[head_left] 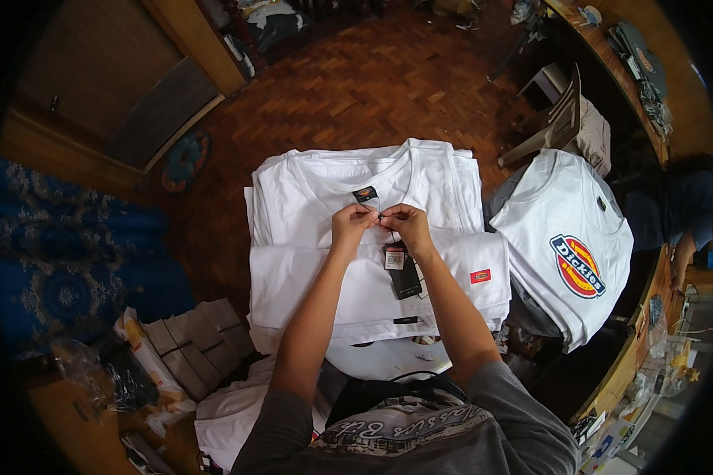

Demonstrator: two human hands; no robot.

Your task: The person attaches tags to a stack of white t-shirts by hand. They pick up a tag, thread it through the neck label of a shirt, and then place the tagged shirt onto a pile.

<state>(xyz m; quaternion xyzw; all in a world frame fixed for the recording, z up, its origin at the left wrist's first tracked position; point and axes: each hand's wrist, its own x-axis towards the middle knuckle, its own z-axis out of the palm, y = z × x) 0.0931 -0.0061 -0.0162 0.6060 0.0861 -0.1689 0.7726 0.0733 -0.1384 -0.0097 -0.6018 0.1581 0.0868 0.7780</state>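
Before me lies a stack of white sleeveless shirts [309, 214], the top one with its neckline facing away and a dark label [364, 194] inside the collar. Over that neckline my left hand [355, 227] and my right hand [408, 227] meet, fingertips pinched together on a thin black tag cord [381, 216]. A black hang tag [406, 281] with a white sticker dangles from the cord between my forearms. It rests on a folded white shirt [313, 277] that bears a small red patch [481, 276].
Right of the stack lies a white shirt with a large printed emblem [531, 198]. Beyond it stand a chair [550, 119] and a wooden counter [610, 372], with another person's arm [680, 257] at the far right. Bundled grey-white cloth [198, 340] and plastic bags [131, 380] are at left.
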